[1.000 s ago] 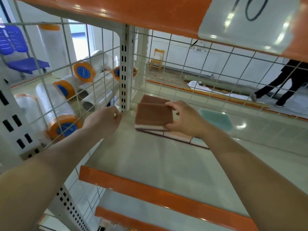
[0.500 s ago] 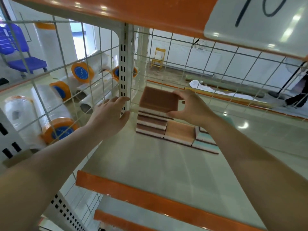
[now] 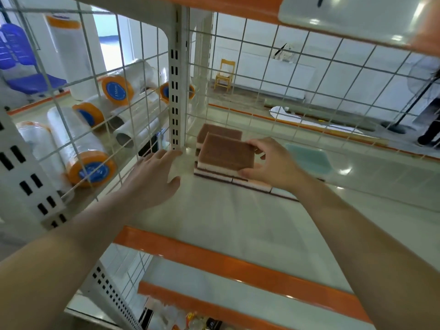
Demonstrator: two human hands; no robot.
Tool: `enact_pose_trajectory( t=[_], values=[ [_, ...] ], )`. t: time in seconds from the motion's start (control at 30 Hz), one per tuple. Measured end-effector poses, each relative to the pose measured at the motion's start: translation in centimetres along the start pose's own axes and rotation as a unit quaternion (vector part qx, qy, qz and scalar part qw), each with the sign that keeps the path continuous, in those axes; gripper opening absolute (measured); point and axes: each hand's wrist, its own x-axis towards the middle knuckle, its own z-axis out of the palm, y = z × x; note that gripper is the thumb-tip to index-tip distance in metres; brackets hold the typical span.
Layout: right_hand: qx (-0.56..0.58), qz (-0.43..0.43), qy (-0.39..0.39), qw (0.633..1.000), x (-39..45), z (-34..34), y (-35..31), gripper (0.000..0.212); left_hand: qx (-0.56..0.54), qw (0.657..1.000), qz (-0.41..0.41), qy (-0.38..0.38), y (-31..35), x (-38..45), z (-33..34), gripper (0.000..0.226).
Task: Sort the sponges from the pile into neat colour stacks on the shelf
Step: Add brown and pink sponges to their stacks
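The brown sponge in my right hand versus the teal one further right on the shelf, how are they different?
The brown sponge is gripped by the right hand over the sponge stack in the back left corner; the teal sponge lies alone and untouched to the right. The brown sponge shows a pale layer beneath its top; the teal sponge looks flat and blurred, its layers unclear. Both are rectangular and over the same shelf.

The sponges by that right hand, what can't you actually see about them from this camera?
- Head view: how many sponges lie in the stack; the brown sponge on top hides them.
- Row to the right: the right hand and forearm cover it, colours unclear.
- Green patch behind the hand: too blurred to tell sponge from reflection.
- Sign above: cut off by the frame edge.
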Motion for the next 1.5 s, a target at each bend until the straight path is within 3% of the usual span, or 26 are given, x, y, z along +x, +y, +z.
enact_pose_trajectory(
  t=[0.2,0.4,0.63,0.8,0.93,1.1,1.2,1.37,1.5],
  values=[
    [-0.014,-0.011,-0.025,1.000,-1.9,1.5,0.7,0.067,0.045,0.996,0.043,-0.067,0.1,-1.7,1.3,0.066],
    [0.014,-0.023,-0.065,0.998,-2.3,3.2,1.2,0.058,0.033,0.994,0.058,-0.084,0.4,-2.2,1.9,0.067],
    [-0.005,-0.003,-0.095,0.995,-2.1,6.0,2.4,0.068,0.032,0.993,0.081,-0.085,0.1,-1.9,3.2,0.057],
    [-0.026,-0.011,-0.119,0.993,-1.9,7.4,2.4,0.076,-0.035,0.992,0.077,-0.094,0.3,-1.9,4.4,0.051],
    [-0.017,-0.021,-0.121,0.992,-1.3,8.2,2.4,0.079,-0.036,0.990,0.102,-0.086,0.3,-2.0,5.3,0.076],
    [-0.016,-0.010,-0.132,0.991,-1.0,7.9,3.1,0.103,0.003,0.991,0.102,-0.083,0.4,-1.4,5.8,0.085],
    [-0.029,-0.019,-0.102,0.994,-1.2,7.1,3.7,0.101,0.023,0.991,0.088,-0.098,0.6,-1.1,5.6,0.090],
    [-0.036,-0.006,-0.111,0.993,-1.5,6.4,4.4,0.099,0.035,0.990,0.077,-0.114,1.1,-0.3,5.4,0.056],
    [-0.054,0.006,-0.131,0.990,-1.8,6.2,4.6,0.093,0.042,0.988,0.069,-0.132,1.0,0.7,5.4,0.055]
  ],
)
